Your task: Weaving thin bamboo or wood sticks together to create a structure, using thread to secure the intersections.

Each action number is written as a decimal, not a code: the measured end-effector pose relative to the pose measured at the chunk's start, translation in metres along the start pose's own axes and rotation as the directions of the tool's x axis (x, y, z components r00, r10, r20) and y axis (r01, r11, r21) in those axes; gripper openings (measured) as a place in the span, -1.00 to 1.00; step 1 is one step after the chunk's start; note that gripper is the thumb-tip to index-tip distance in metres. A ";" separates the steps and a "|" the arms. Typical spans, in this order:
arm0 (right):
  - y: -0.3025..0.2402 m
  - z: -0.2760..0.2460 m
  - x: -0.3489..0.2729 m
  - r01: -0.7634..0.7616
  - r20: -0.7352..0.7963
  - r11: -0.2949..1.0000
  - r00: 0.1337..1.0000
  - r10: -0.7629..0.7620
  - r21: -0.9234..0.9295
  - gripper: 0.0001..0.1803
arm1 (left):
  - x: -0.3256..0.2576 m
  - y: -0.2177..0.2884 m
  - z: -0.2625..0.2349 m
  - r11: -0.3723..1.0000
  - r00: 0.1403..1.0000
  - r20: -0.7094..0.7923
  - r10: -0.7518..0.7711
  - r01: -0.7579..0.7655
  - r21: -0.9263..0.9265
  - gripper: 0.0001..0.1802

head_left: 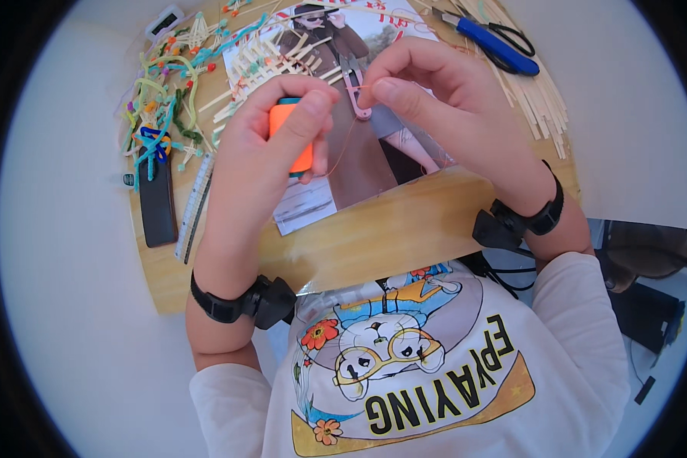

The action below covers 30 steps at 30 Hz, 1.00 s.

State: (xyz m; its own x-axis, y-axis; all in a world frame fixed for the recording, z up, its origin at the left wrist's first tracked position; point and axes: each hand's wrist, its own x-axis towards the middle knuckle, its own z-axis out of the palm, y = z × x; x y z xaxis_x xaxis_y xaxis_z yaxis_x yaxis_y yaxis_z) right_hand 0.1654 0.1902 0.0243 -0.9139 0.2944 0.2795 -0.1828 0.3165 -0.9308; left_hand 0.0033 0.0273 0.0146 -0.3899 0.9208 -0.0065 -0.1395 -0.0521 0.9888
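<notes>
My left hand (263, 153) is closed around a flat, rounded orange block (291, 136) with a teal edge, its thumb lying along the front. At its tip, the thumb and forefinger come together near a thin orange thread (349, 141), which loops down below the hands. My right hand (446, 103) pinches the thread between thumb and forefinger, a little to the right of the left hand. Between and behind the hands, pink thread snips (354, 95) lie on a large printed magazine page (359, 172). Part of the block is hidden by the left fingers.
A bundle of thin wooden sticks (538, 111) and blue-handled pliers (496, 46) lie at the right of the wooden table (389, 229). On the left are tangled coloured pipe cleaners (164, 88), a woven stick piece (263, 65), a clear ruler (195, 208) and a dark slim case (157, 202).
</notes>
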 end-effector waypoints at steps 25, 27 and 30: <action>0.029 0.010 0.004 -0.066 0.002 0.963 0.998 0.068 0.262 -0.88 | -0.001 0.000 -0.006 0.992 0.993 -0.016 0.117 -0.118 -0.053 -0.79; 0.028 0.024 -0.002 -0.065 0.229 0.983 0.973 0.025 0.172 -0.88 | -0.003 -0.001 -0.004 0.983 0.987 -0.001 0.161 -0.160 -0.092 -0.79; 0.019 0.034 -0.011 -0.248 0.531 0.935 0.844 0.080 0.253 -0.87 | -0.004 0.001 -0.006 0.977 0.983 -0.021 0.181 -0.182 -0.115 -0.78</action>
State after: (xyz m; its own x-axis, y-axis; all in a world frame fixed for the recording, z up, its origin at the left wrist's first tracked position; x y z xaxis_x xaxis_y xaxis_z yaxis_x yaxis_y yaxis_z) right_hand 0.1599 0.1621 -0.0048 -0.9781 -0.2049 0.0359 -0.0356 -0.0051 -0.9994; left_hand -0.0005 0.0212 0.0150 -0.4281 0.8878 0.1693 -0.1700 -0.2631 0.9497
